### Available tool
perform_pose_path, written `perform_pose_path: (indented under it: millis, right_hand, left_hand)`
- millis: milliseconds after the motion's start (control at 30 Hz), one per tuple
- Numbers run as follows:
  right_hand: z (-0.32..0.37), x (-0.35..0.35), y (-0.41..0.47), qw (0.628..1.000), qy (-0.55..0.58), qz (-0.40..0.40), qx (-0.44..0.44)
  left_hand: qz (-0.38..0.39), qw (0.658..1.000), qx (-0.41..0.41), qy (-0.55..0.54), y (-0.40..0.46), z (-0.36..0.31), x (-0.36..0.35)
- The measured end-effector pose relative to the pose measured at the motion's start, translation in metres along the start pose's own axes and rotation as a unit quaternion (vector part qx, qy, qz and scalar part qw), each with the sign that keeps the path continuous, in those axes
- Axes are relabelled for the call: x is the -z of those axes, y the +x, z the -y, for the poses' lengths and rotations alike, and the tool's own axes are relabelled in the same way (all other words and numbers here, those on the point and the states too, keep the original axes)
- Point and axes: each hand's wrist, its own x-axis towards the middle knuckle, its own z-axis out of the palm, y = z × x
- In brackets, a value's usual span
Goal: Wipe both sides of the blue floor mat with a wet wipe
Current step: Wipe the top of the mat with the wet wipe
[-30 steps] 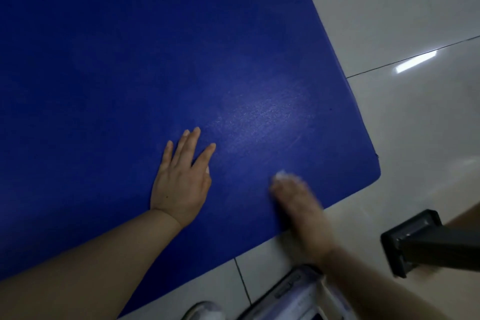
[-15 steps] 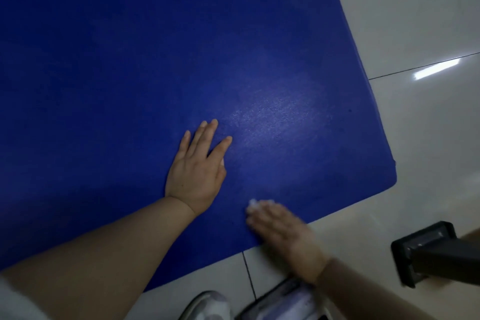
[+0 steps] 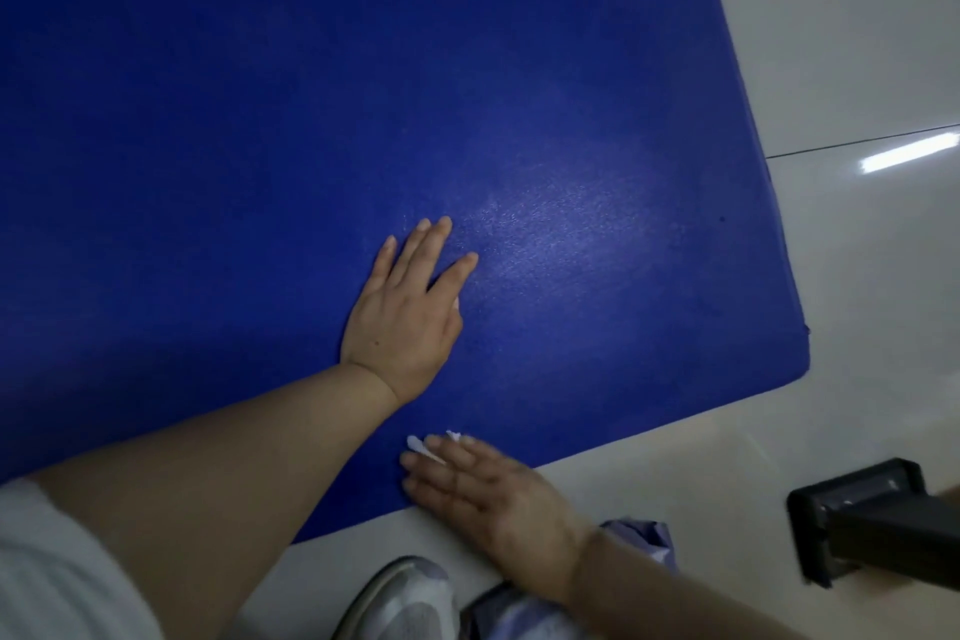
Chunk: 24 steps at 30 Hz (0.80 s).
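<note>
The blue floor mat (image 3: pixel 311 146) lies flat on the tiled floor and fills most of the view. My left hand (image 3: pixel 405 317) rests palm down on it, fingers spread, holding nothing. My right hand (image 3: pixel 483 489) presses flat at the mat's near edge with a white wet wipe (image 3: pixel 423 447) under its fingers; only a small bit of the wipe pokes out past the fingertips. A shiny damp patch shows on the mat to the right of my left hand.
Pale glossy floor tiles (image 3: pixel 857 327) surround the mat on the right and near side. A black square furniture foot (image 3: pixel 852 525) stands at the lower right. My grey shoe (image 3: pixel 405 598) and a purple wipe packet (image 3: pixel 644 543) lie by the near edge.
My right hand has slid with the wipe leftward and toward me along the mat's near edge. The left hand stayed pressed in place; the view shifted a little.
</note>
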Motion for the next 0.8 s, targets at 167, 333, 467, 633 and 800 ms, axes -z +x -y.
perform_pose_path:
  millis: [167,333,467,633,800]
  right_hand:
    - [-0.084,0.052,-0.062,0.98,-0.047,-0.114,-0.157]
    - [-0.098,0.061,-0.079,0.869,-0.035,-0.232,-0.437]
    - [-0.041,0.024,-0.023,0.956,-0.034,-0.196,-0.217]
    - [-0.076,0.044,-0.043,0.981,-0.064,-0.119,-0.136]
    - [-0.113,0.074,-0.076,0.905,-0.022,-0.177,-0.386]
  left_hand:
    - [0.008,1.0,0.002,0.005,0.0,-0.001,0.001]
    - [0.016,1.0,0.004,0.007,-0.001,-0.001,0.0]
    - [0.018,1.0,0.008,0.002,-0.001,-0.001,0.0]
    - [0.024,1.0,0.004,0.002,-0.001,0.0,0.0]
    - [0.02,1.0,-0.002,0.006,-0.003,0.002,-0.003]
